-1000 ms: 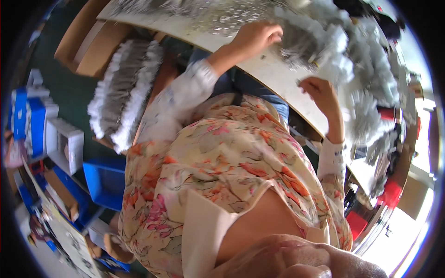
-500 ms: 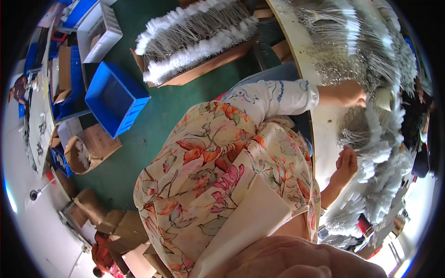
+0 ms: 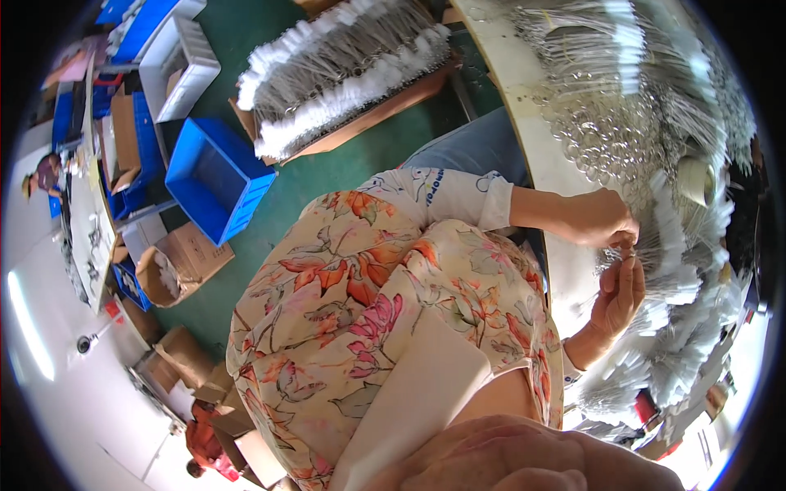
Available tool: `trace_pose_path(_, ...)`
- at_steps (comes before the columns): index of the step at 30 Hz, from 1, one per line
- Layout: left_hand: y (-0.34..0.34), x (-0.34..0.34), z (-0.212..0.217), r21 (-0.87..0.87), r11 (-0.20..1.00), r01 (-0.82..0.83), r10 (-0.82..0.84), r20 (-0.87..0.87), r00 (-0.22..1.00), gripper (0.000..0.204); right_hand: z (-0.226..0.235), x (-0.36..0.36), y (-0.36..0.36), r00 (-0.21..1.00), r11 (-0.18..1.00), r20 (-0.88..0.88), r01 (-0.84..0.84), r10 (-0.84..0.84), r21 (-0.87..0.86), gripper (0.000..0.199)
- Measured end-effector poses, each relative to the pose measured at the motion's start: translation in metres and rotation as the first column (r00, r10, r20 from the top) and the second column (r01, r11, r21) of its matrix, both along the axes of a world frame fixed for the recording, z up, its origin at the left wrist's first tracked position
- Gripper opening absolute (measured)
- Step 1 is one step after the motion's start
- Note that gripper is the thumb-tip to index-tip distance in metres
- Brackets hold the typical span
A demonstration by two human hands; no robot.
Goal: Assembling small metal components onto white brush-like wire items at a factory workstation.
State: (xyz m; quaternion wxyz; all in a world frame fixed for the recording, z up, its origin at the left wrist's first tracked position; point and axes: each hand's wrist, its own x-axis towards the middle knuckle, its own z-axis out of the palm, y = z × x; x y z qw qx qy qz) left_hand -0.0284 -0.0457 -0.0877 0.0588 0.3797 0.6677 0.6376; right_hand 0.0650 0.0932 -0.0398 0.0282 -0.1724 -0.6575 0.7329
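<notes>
**Both hands pinch at wire pieces by the counter's near edge**

The left hand (image 3: 602, 217) reaches over the near edge of the pale counter (image 3: 524, 90), its fingers closed in a pinch on a thin wire piece (image 3: 629, 245) pulled from the heap. The right hand (image 3: 618, 295) sits just below it, palm half open, its fingertips curled up to meet the same spot, so the two hands all but touch. Whether the right hand truly grips the wire is too small to tell.

The counter's curved edge runs from the top of the view down past both wrists. Beyond that edge almost the whole surface is buried under a heap of silvery wires with white tips (image 3: 679, 188), and a roll of tape (image 3: 694, 178) stands among them near the left hand. Only a narrow bare strip along the edge, under the forearms, stays free.

Off the counter, the green floor (image 3: 327, 176) gives an open lane between the person's knees and a cardboard tray of more white-tipped wires (image 3: 344, 74). A blue crate (image 3: 217, 180) stands on the floor to the left of that lane, with a white crate (image 3: 176, 61) further off and brown cardboard boxes (image 3: 184, 262) near the left rim.
</notes>
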Motion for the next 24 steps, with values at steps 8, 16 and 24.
trace_pose_path(8,-0.006,0.002,0.037,0.441,0.876,0.194,-0.469,0.691,0.549,0.018,0.026,0.015,-0.038,0.960,0.816,-0.276,0.201,-0.054,0.541,0.014)
trace_pose_path(16,-0.042,-0.013,0.079,0.219,0.917,0.333,-0.392,0.344,0.853,0.024,0.041,0.003,-0.042,0.768,0.522,-0.567,0.366,0.297,0.770,0.021)
trace_pose_path(24,-0.047,-0.021,0.098,-0.037,0.935,0.352,-0.336,0.214,0.917,0.030,0.045,0.003,-0.041,0.828,0.699,-0.505,0.213,0.241,0.683,0.014)
